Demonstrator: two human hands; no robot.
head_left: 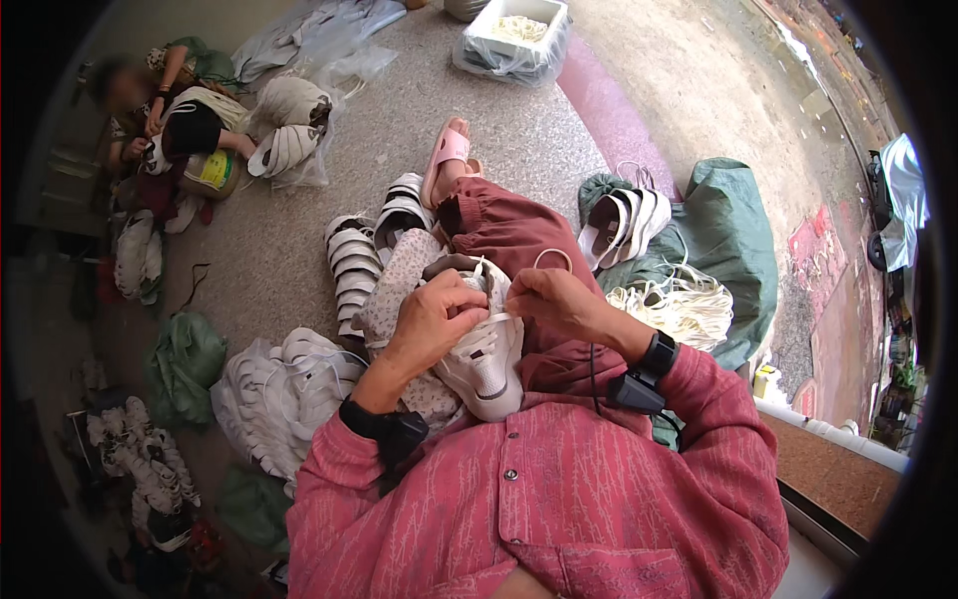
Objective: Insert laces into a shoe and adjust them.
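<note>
A white shoe upper (484, 369) rests in my lap, its rounded toe pointing toward me. My left hand (439, 314) is closed in a pinch at its lacing edge, with the fingertips partly covering the eyelets. Just across the opening, my right hand (557, 301) is closed with fingertips together on a pale shoelace (555, 254), which loops up above the knuckles. Both hands are close together over the upper. A patterned cloth (394, 285) lies under the upper on my left leg.
Nested white uppers (351, 265) stand left of my leg, and more uppers (289, 389) lie in a plastic bag. At right, a green sack (733, 260) bears uppers (627, 225) and a laces pile (679, 307). A white foam box (514, 30) stands ahead; another person (165, 120) sits far left.
</note>
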